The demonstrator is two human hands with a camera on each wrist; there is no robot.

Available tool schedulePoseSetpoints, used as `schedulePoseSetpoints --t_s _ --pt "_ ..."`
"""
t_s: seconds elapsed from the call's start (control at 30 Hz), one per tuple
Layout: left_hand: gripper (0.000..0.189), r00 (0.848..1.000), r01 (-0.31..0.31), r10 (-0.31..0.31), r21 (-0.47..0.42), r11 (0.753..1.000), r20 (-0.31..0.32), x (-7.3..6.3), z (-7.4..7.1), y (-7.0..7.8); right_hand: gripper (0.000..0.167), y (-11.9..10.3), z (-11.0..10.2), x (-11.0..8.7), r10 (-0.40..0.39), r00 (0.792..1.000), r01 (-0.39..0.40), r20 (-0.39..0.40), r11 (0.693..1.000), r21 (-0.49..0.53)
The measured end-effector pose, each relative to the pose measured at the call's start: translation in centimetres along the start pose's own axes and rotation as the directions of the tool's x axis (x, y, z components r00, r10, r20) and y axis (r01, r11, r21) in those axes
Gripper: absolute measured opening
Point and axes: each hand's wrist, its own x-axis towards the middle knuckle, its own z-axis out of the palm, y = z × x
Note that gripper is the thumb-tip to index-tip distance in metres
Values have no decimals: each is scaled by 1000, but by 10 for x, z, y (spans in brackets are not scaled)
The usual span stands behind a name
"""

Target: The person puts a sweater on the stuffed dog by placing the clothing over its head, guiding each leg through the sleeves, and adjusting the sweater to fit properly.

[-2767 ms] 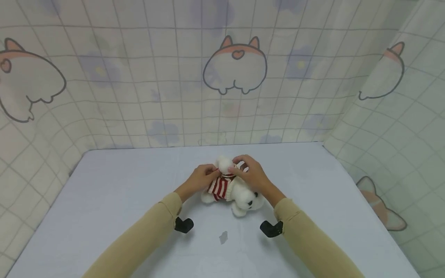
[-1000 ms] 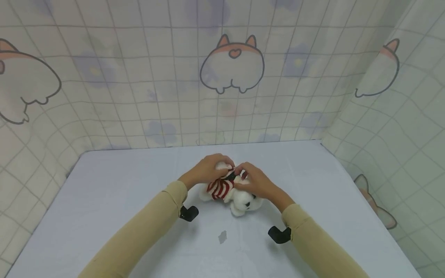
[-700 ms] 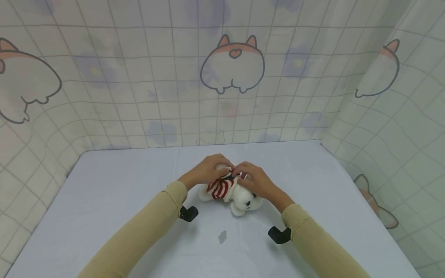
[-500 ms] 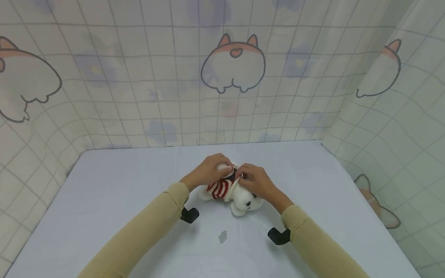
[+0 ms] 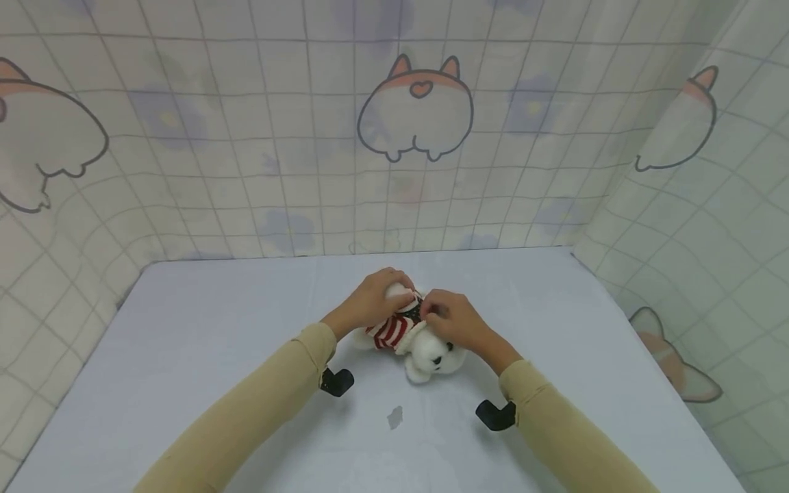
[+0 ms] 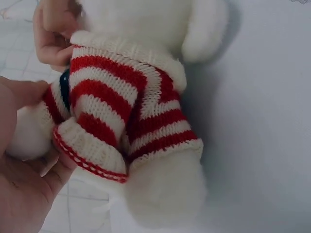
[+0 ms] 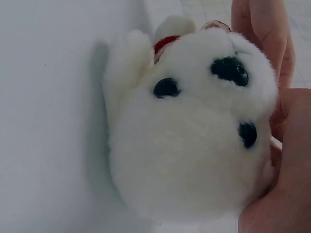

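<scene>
Your white plush toy (image 5: 431,349) lies on the worktop (image 5: 185,356) near the middle, its body slanting so that the head is toward your right and closer to you. The right wrist view shows its face: two black eyes and a dark nose (image 7: 231,70), with one arm (image 7: 127,58) beside the head. Around its lower body is a red-and-white striped knit garment (image 6: 102,92) with a ribbed cream band at the top edge. A loose ribbed flap edged in red folds outward, and a dark blue patch (image 6: 64,90) shows between your two hands.

Your left hand (image 5: 372,301) grips the toy's far leg, its thumb on one side and the fingers (image 6: 56,172) on the other. Your right hand (image 5: 457,320) is by the toy's head and belly, its fingers curled in and pinching the knit at the top band next to the blue patch.

You wear beige sleeves (image 5: 246,411), and a black mount (image 5: 335,382) juts from the left cuff, with a matching one at the right. Nearer you than the toy, a small grey mark (image 5: 395,418) shows on the white surface. Behind and on both sides hangs a grid-patterned curtain (image 5: 296,185) with cartoon animal prints (image 5: 416,113) and pale purple flowers.
</scene>
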Motion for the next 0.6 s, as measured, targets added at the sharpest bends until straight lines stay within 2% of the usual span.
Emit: schedulePoseSetpoints --t_s 0.13,0.17,0.33,0.43,0.5,0.6 --pt "32 1000 21 -22 -45 999 -17 -6 -2 -7 4 -9 -2 8 61 998 -62 -25 998 -19" --pt "35 999 15 -17 -59 998 -28 -8 -3 -9 7 -12 -3 11 68 997 -68 -25 997 -23" --pt "46 997 4 -14 -121 993 -82 -22 -10 -20 41 -22 -4 25 82 997 -81 15 996 -33" --pt "44 994 35 -51 -154 987 -97 -29 -13 -25 54 -26 -3 33 100 993 -98 55 994 -42" --pt "42 996 48 -61 -175 983 -71 -34 -14 -28 61 -28 0 37 118 990 -113 83 992 -57" --pt "39 998 64 -61 -178 982 23 -40 -13 -32 66 -31 3 41 160 979 -150 125 985 -84"
